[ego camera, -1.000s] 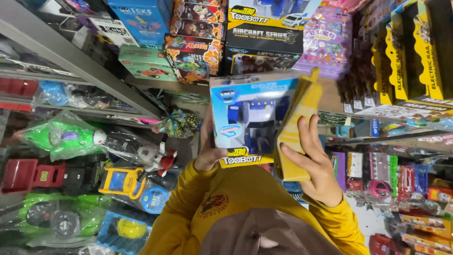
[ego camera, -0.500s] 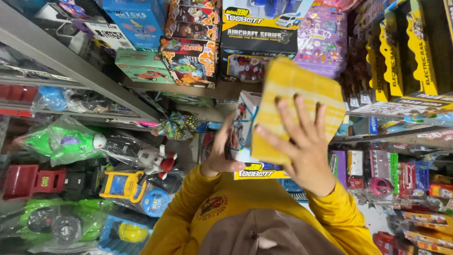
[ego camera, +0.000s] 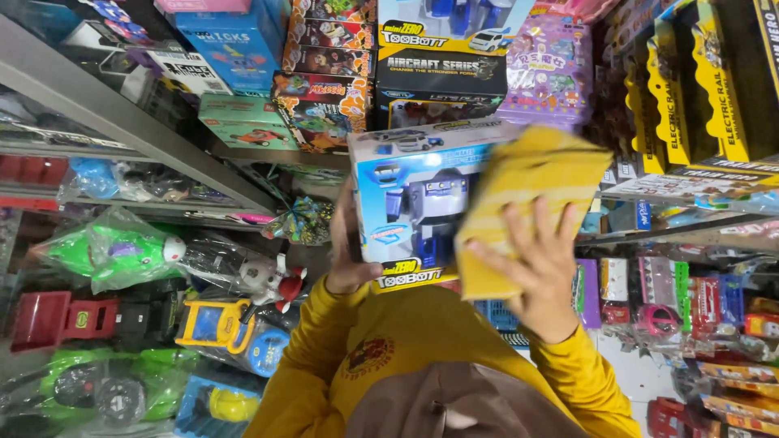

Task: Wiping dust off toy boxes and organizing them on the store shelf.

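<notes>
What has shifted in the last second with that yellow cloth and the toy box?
The right hand swept the yellow cloth across the box front, then back toward its right side, uncovering the robot picture. The left hand kept gripping the blue toy box; the shelves look unchanged.

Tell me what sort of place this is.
Most likely a toy shop: metal shelves crammed with boxed toys, bagged toy vehicles, and the left hand and right hand holding a boxed robot toy.

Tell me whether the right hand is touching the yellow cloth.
Touching. The head view shows the right hand spread flat on the yellow cloth, against the toy box.
</notes>
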